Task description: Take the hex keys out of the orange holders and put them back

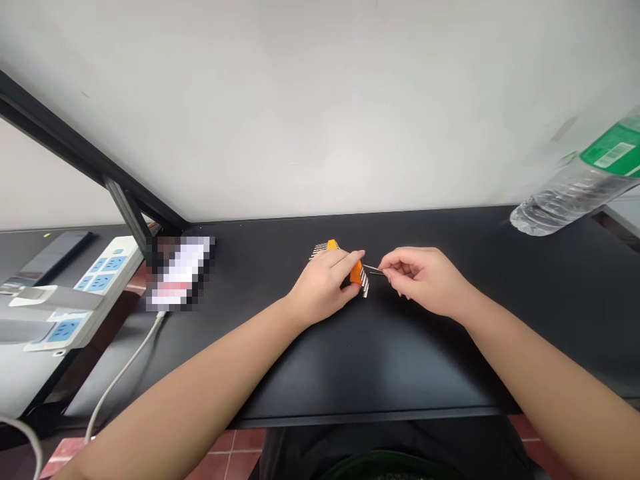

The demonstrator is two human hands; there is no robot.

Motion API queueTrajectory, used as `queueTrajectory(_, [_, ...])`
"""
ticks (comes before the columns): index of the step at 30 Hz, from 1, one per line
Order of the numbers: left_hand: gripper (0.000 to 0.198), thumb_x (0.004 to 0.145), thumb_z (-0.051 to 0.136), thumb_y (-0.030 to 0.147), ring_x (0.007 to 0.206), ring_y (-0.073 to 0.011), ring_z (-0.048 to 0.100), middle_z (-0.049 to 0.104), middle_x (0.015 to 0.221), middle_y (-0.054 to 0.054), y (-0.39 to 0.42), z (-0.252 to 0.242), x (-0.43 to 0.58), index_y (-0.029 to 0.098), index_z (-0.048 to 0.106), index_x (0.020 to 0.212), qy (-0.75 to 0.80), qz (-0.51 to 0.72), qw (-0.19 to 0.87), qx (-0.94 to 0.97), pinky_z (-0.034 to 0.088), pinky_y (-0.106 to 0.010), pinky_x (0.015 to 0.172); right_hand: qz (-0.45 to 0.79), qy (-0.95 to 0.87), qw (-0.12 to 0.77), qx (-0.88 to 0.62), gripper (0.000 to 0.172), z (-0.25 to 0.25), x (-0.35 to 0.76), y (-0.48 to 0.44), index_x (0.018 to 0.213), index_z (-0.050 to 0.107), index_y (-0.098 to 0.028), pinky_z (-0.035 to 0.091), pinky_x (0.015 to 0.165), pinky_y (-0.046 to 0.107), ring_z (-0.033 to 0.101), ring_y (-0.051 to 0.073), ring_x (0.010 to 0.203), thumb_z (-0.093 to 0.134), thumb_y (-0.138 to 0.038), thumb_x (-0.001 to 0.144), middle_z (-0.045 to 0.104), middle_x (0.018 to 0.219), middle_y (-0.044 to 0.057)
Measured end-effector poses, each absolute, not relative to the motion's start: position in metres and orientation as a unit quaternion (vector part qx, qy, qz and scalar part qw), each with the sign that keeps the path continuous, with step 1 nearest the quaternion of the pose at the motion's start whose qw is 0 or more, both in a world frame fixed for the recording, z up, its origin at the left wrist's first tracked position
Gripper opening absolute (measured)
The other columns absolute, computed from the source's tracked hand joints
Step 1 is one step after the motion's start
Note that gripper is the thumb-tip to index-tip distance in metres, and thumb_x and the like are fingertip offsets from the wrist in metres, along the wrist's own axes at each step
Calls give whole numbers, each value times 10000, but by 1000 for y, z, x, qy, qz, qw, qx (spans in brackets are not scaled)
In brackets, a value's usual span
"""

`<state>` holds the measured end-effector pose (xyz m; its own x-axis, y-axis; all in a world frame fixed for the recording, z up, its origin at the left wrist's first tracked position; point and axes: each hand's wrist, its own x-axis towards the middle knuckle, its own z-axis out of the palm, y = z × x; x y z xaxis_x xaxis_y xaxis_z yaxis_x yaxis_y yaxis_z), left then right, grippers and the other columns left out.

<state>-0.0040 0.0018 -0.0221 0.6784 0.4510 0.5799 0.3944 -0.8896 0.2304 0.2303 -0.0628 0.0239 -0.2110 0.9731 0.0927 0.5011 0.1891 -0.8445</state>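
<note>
Our palm-down left hand (323, 288) grips the half-hidden orange holder (356, 272); at its 3 o'clock our right hand (425, 280) pinches a thin pin (373, 268).

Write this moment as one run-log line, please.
left hand: holds orange holder | right hand: pinches thin metal rod | surface: black table

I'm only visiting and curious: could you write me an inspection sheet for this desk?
Surface: black tabletop, matte.
Job's things: orange holder with rows of thin metal pins; one metal rod juts from its right side.
Clutter: clear plastic bottle with green label, far right; blurred-out object, left.
Hands: left hand grips the orange holder; right hand pinches the metal rod.
Cables: white cable runs from the blurred-out object off the front edge.
Surroundings: white wall behind; white power strips with blue sockets at left.
</note>
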Motion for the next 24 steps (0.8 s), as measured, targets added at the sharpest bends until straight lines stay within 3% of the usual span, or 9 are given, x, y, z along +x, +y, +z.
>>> queueTrajectory(4, [507, 873, 631, 136, 901, -213, 678, 694, 964, -63, 2, -23, -5, 173, 511, 1364, 231, 329, 47, 915, 565, -391, 858, 411, -661, 339, -528, 104, 24, 229, -63, 919, 700, -210, 493, 517, 257, 591, 132, 544, 600, -237, 918, 625, 674, -10])
queueTrajectory(24, [506, 902, 619, 200, 960, -235, 671, 686, 1057, -101, -2, -19, -6, 172, 501, 1393, 232, 305, 82, 920, 565, -403, 887, 482, -588, 342, -552, 112, 29, 224, -64, 908, 703, -197, 540, 522, 238, 598, 116, 514, 653, -297, 924, 636, 613, -19])
